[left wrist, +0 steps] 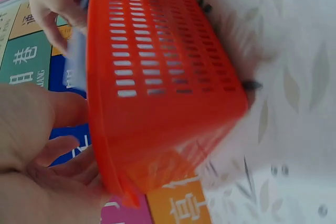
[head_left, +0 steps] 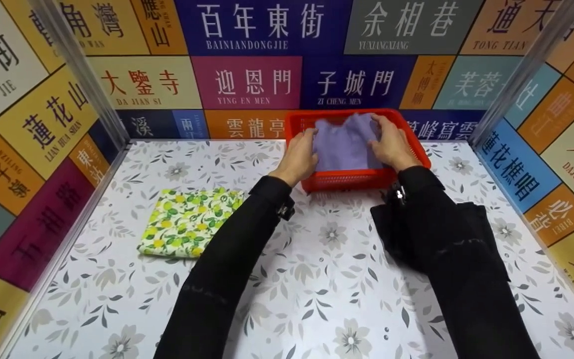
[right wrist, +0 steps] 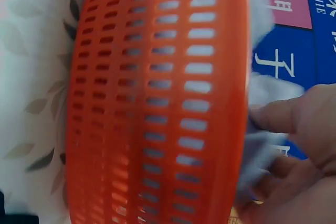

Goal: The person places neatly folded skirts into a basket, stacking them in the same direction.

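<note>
A purple cloth [head_left: 342,144] lies in a red plastic basket [head_left: 357,180] with slotted sides, its upper edge uneven above the rim. My right hand [head_left: 394,144] pinches the cloth near the basket's right side; in the right wrist view its thumb [right wrist: 275,116] lies against the fabric. At the left side is my left hand [head_left: 298,157], close to the cloth's left edge. The left wrist view shows its fingers [left wrist: 58,150] loosely bent beside the rim, with no cloth visible between them and the thumb.
A folded cloth with a lemon print [head_left: 192,222] lies on the left of the flower-patterned table [head_left: 317,299]. Black fabric [head_left: 479,224] lies partly under my right forearm. Panels with Chinese characters [head_left: 247,82] stand behind and at both sides.
</note>
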Demonstrator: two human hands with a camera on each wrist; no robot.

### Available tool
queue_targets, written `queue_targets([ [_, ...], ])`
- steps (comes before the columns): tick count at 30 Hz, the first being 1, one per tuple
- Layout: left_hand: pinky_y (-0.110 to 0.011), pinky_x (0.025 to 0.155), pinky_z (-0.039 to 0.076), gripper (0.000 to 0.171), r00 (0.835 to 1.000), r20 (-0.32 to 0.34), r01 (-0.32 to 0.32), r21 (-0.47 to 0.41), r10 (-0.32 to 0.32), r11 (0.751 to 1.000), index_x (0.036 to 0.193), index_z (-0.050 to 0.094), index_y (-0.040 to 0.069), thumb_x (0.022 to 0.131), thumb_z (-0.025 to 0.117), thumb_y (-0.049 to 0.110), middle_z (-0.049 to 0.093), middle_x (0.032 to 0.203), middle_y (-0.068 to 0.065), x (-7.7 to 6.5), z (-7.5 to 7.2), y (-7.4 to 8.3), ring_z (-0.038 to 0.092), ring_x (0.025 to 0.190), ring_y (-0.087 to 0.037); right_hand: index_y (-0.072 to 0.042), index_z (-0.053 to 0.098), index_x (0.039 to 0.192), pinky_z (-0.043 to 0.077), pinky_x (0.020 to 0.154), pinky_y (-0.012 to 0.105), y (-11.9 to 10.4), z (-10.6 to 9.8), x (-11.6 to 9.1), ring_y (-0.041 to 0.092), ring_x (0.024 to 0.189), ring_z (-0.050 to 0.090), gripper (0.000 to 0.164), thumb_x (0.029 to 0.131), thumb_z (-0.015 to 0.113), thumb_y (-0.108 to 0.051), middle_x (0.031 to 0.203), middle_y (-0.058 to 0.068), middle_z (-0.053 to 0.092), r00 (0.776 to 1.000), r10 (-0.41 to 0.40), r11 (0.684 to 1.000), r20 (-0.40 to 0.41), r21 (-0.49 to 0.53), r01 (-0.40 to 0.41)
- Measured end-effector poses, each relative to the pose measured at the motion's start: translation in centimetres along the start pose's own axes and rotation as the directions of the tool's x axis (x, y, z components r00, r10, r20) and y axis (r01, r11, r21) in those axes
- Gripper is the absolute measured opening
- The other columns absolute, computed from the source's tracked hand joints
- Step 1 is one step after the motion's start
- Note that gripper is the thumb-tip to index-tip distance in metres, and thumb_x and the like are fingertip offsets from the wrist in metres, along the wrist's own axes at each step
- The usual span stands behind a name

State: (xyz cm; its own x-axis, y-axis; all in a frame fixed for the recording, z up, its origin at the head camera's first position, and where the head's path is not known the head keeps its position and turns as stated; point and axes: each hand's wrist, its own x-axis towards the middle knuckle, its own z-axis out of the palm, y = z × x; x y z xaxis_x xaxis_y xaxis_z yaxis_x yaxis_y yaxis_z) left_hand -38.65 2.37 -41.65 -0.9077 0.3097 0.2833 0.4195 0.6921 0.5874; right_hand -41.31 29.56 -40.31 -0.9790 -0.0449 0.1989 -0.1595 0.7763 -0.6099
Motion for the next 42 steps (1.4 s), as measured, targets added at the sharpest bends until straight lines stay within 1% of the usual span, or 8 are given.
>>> queue_targets([
  [5,-0.047,0.125,0.056,0.049,0.998,-0.006,-0.058,0.014,0.059,0.998,0.157,0.066,-0.001,0.109,0.071,0.005,0.072,0.151,-0.025,-1.2,-0.4,-0.1,0.069,0.143,-0.039,0.004,0.044,0.175,0.047,0.129,0.067,0.9,-0.5,-1.2,0.054,0.149,0.059,0.067,0.11,0.061,-0.005,0.157,0.04,0.062,1.0,-0.011,0.997,0.007,-0.076,0.011],
  [16,-0.046,0.116,0.062,0.035,0.987,0.004,-0.163,-0.048,0.164,0.985,0.146,0.075,0.001,0.112,0.069,0.006,0.077,0.146,-0.021,-5.5,-0.4,-0.3,0.074,0.129,-0.035,0.006,0.072,0.148,0.052,0.118,0.06,2.5,-0.3,-6.4,0.05,0.132,0.071,0.04,0.11,0.067,-0.002,0.138,0.033,0.076,0.966,-0.18,0.983,-0.186,0.006,0.184],
  [22,-0.048,0.117,0.062,0.034,0.979,-0.002,-0.203,0.006,0.203,0.979,0.147,0.077,0.006,0.113,0.072,0.011,0.077,0.142,-0.019,-8.1,-0.5,-0.1,0.072,0.13,-0.035,0.005,0.08,0.133,0.05,0.093,0.029,3.1,-0.2,-10.4,0.044,0.108,0.075,0.029,0.105,0.073,0.001,0.121,0.029,0.078,0.927,-0.239,0.969,-0.29,-0.015,0.246],
  [25,-0.05,0.115,0.062,0.035,0.972,-0.014,-0.234,0.037,0.234,0.972,0.147,0.077,0.008,0.113,0.074,0.013,0.077,0.14,-0.017,-9.2,-0.6,0.0,0.072,0.131,-0.034,0.003,0.081,0.124,0.047,0.086,0.021,3.4,-0.3,-12.2,0.039,0.099,0.074,0.02,0.106,0.074,-0.002,0.113,0.025,0.078,0.93,-0.231,0.972,-0.286,-0.031,0.232],
  [28,-0.052,0.116,0.061,0.034,0.966,-0.024,-0.256,0.063,0.258,0.965,0.146,0.078,0.009,0.113,0.075,0.015,0.078,0.14,-0.014,-10.4,-0.8,0.0,0.073,0.131,-0.034,0.0,0.081,0.117,0.053,0.09,0.033,3.8,-0.7,-13.9,0.039,0.1,0.074,0.013,0.108,0.075,-0.007,0.111,0.023,0.078,0.959,-0.186,0.982,-0.213,-0.065,0.176],
  [33,-0.055,0.119,0.06,0.036,0.959,-0.024,-0.279,0.08,0.281,0.957,0.147,0.077,0.011,0.112,0.076,0.015,0.077,0.144,-0.012,-12.1,-0.7,-0.3,0.072,0.136,-0.032,-0.002,0.078,0.129,0.052,0.105,0.073,5.0,-1.1,-15.9,0.054,0.124,0.069,0.025,0.112,0.073,-0.021,0.13,0.03,0.075,0.999,-0.041,0.987,0.027,-0.155,0.045],
  [38,-0.049,0.118,0.063,0.04,0.951,0.01,-0.31,0.06,0.31,0.949,0.15,0.074,0.011,0.111,0.078,0.018,0.076,0.146,-0.012,-13.2,0.0,0.0,0.073,0.136,-0.031,-0.004,0.068,0.153,0.031,0.113,0.104,5.8,-0.8,-17.2,0.069,0.15,0.047,0.052,0.116,0.068,-0.042,0.159,0.038,0.054,0.97,0.16,0.966,0.183,-0.229,-0.116],
  [42,-0.044,0.111,0.067,0.046,0.949,0.073,-0.31,0.065,0.305,0.949,0.154,0.072,0.012,0.111,0.08,0.024,0.077,0.144,-0.011,-13.9,0.8,0.4,0.076,0.128,-0.029,-0.002,0.066,0.153,0.033,0.115,0.102,5.8,-0.3,-17.7,0.07,0.151,0.047,0.057,0.116,0.068,-0.044,0.162,0.04,0.053,0.965,0.163,0.964,0.207,-0.243,-0.111],
])
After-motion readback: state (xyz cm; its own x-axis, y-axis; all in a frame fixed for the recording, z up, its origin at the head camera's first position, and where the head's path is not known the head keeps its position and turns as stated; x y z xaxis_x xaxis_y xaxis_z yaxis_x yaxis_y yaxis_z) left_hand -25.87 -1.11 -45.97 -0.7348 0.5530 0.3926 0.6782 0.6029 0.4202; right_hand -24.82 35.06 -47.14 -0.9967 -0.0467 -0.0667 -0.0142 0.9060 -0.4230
